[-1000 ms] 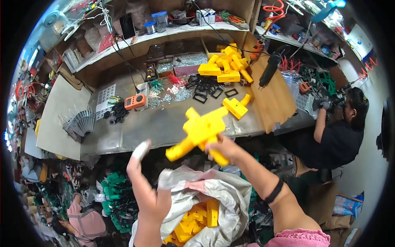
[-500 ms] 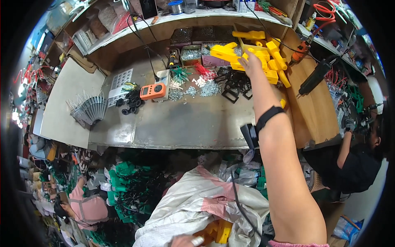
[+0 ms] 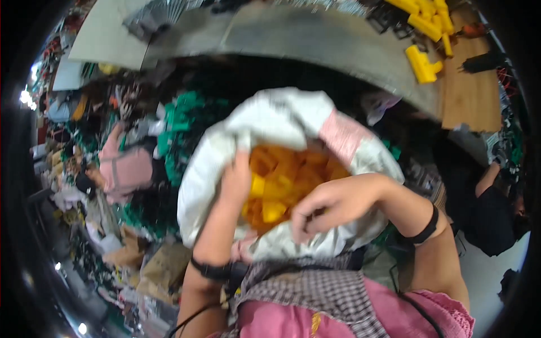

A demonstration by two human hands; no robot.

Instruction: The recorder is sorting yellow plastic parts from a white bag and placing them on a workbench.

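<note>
At the far left, a co-worker in a pink top with grey straps (image 3: 127,174) bends away from the bench. A fan-shaped spread of grey flat pieces (image 3: 153,19) lies at the left end of the grey metal workbench (image 3: 298,36). Below that bench's front edge, green plastic pieces (image 3: 183,115) are heaped beside a large white woven sack with a pink patch (image 3: 205,174), its mouth wide open.

The left hand (image 3: 236,177) is at the left rim of the sack, its fingers pointing toward the far rim; their tips blur into the white cloth, so I cannot tell how far they are open or whether they grip the rim. Yellow plastic pieces (image 3: 276,186) lie jumbled inside the sack. The right hand (image 3: 338,205) hangs over the opening near the right and near rims, fingers loosely curled with a gap inside the curl, taking hold of nothing that shows.

Near the workbench's right end, one yellow plastic piece with a side stub (image 3: 420,65) lies close to the front edge; farther back is a pile of yellow plastic parts (image 3: 428,22). Right of them, a black elongated tool (image 3: 483,62) lies across a brown wooden board (image 3: 470,101). A co-worker in black (image 3: 487,219) sits at the far right.
</note>
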